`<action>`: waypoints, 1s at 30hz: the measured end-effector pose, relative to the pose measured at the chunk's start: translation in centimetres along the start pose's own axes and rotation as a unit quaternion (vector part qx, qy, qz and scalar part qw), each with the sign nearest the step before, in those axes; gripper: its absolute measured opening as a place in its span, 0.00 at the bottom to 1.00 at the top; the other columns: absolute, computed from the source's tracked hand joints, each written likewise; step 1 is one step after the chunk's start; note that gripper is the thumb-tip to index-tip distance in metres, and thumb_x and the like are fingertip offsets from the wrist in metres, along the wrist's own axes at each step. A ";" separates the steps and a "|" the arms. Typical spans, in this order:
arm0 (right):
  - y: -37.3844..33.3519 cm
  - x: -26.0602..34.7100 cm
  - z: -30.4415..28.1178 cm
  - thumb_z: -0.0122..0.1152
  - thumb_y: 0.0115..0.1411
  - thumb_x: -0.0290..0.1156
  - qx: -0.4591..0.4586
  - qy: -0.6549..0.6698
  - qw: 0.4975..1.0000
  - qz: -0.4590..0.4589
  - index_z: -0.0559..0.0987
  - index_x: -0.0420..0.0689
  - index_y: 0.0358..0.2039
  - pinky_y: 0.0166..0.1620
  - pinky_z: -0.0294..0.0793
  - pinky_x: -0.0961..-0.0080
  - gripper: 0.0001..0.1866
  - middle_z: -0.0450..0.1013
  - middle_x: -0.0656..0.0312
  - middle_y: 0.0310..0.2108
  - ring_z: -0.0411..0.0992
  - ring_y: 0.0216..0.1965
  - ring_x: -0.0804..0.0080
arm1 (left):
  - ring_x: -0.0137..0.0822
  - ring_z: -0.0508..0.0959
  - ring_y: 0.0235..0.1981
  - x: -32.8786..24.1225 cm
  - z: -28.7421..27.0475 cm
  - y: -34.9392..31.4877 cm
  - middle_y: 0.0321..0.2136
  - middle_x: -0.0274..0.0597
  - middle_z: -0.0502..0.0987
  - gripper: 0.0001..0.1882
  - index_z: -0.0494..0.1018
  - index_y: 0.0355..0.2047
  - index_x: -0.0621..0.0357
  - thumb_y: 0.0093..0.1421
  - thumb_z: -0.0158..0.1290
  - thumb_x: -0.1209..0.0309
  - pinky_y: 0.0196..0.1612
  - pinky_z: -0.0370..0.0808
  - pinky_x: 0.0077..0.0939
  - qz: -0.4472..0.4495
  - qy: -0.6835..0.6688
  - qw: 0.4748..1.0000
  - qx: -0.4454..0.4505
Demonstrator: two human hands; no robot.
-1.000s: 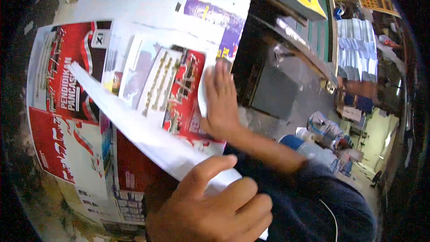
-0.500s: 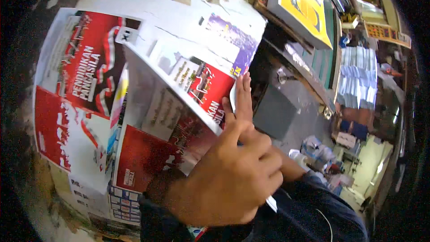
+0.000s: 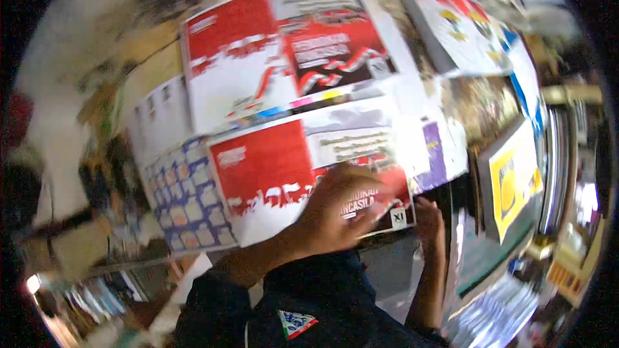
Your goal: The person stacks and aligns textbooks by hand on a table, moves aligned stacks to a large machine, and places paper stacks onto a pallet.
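Two stacks of printed cover sheets, red, white and black, lie one beyond the other on the work surface. My left hand (image 3: 342, 209) is over the right half of the near cover sheet (image 3: 264, 167), its fingers smeared by motion. At that sheet's right corner is my right hand (image 3: 429, 219), fingers raised and apart; whether it touches the edge is unclear. The far cover sheet (image 3: 238, 32) lies flat with a colour strip along its near side. Beyond my right hand, a white sheet with a purple print (image 3: 435, 154) shows.
A blue-and-white patterned sheet (image 3: 187, 200) lies at the left. To the right are a yellow-covered stack (image 3: 512, 177) and a white-and-red printed stack (image 3: 451, 26). Lower right, piled pale paper (image 3: 496, 312) stands near shelving.
The near sheet, earlier lifted with its edge tilted up, now lies flat. My hands have moved apart, the left onto the print. The whole view has turned.
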State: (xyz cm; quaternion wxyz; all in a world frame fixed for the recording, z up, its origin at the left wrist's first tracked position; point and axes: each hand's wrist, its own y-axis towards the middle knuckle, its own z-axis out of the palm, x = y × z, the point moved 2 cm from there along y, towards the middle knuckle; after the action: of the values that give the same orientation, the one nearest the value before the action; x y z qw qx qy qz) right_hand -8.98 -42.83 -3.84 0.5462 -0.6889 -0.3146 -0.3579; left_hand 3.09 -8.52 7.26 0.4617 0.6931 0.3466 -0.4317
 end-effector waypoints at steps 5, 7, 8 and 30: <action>3.2 10.3 6.1 0.58 0.66 0.37 -0.058 -0.113 0.970 -0.209 0.76 0.38 0.50 0.55 0.66 0.73 0.18 0.74 0.59 0.48 0.69 0.49 0.71 | 0.43 0.75 0.42 3.3 -6.5 -21.3 0.38 0.47 0.75 0.15 0.71 0.44 0.64 0.60 0.60 0.69 0.49 0.70 0.37 -0.280 0.299 0.828 -0.383; 5.8 12.4 10.6 0.59 0.65 0.34 0.012 -0.236 0.927 -0.292 0.77 0.38 0.47 0.54 0.67 0.72 0.15 0.75 0.58 0.45 0.70 0.48 0.70 | 0.42 0.75 0.40 5.2 -5.7 -31.3 0.37 0.47 0.75 0.16 0.71 0.42 0.65 0.61 0.60 0.66 0.46 0.71 0.36 -0.368 0.267 0.784 -0.424; 7.0 13.2 13.2 0.60 0.63 0.32 0.045 -0.293 0.885 -0.359 0.78 0.39 0.46 0.54 0.68 0.67 0.14 0.75 0.55 0.44 0.70 0.48 0.63 | 0.41 0.76 0.39 5.6 -4.8 -33.8 0.36 0.47 0.76 0.17 0.71 0.42 0.66 0.61 0.60 0.65 0.45 0.71 0.36 -0.410 0.244 0.758 -0.445; 9.0 8.0 33.4 0.63 0.59 0.37 0.284 -0.407 0.538 -0.681 0.79 0.42 0.46 0.59 0.65 0.49 0.17 0.75 0.49 0.51 0.70 0.55 0.46 | 0.55 0.74 0.48 2.2 -0.9 -30.3 0.43 0.54 0.77 0.21 0.77 0.43 0.61 0.53 0.61 0.60 0.54 0.69 0.47 -0.560 0.276 0.657 -0.422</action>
State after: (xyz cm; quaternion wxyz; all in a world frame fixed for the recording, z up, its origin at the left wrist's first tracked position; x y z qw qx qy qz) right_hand 7.79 -11.68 -6.80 0.1180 -0.1466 -0.9626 -0.1950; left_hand -22.45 2.62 -4.94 0.2580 0.1857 0.9257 -0.2049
